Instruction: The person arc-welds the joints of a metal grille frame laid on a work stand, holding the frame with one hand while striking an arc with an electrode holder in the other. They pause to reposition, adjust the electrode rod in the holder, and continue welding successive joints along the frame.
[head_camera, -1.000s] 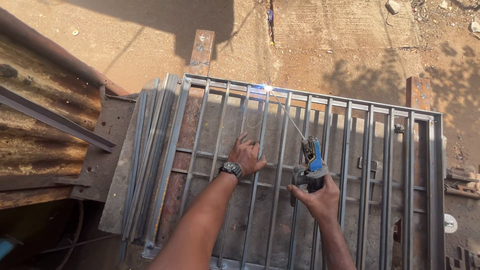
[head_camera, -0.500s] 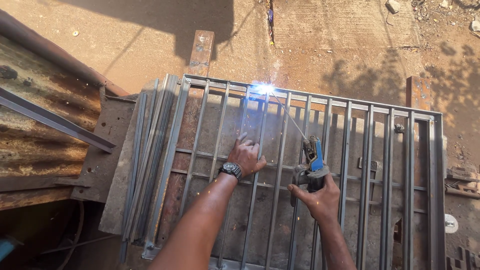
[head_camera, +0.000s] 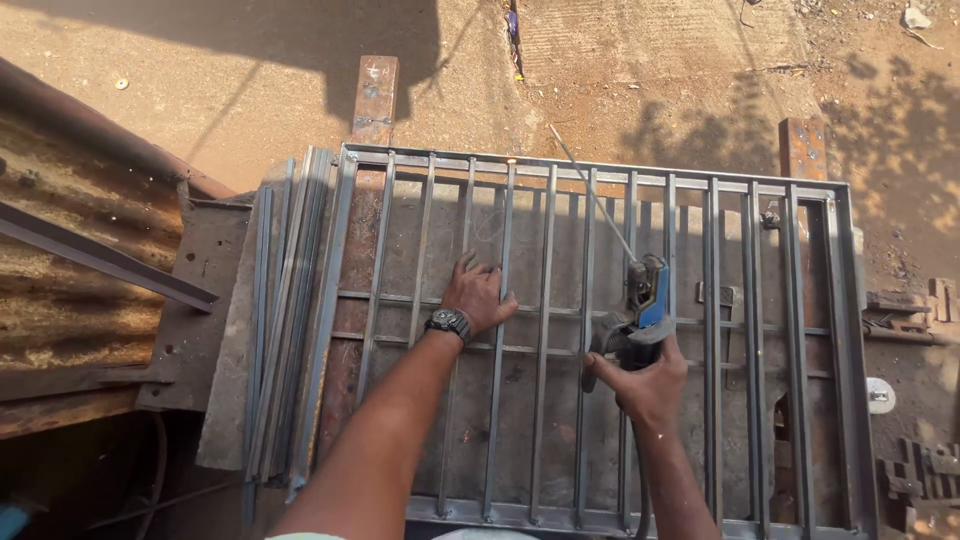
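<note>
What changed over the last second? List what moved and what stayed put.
The bright arc at the top rail of the metal grille has gone out. The rod of the electrode holder has lifted clear of the rail, its tip now up and to the right. The right hand keeps its grip on it, and the left hand stays pressed on the bars.

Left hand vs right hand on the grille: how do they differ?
The left hand lies flat, fingers spread on the metal grille, empty; the right hand is closed around the blue electrode holder. The left wrist bears a watch; the right wrist is bare. Both are ungloved.
</note>
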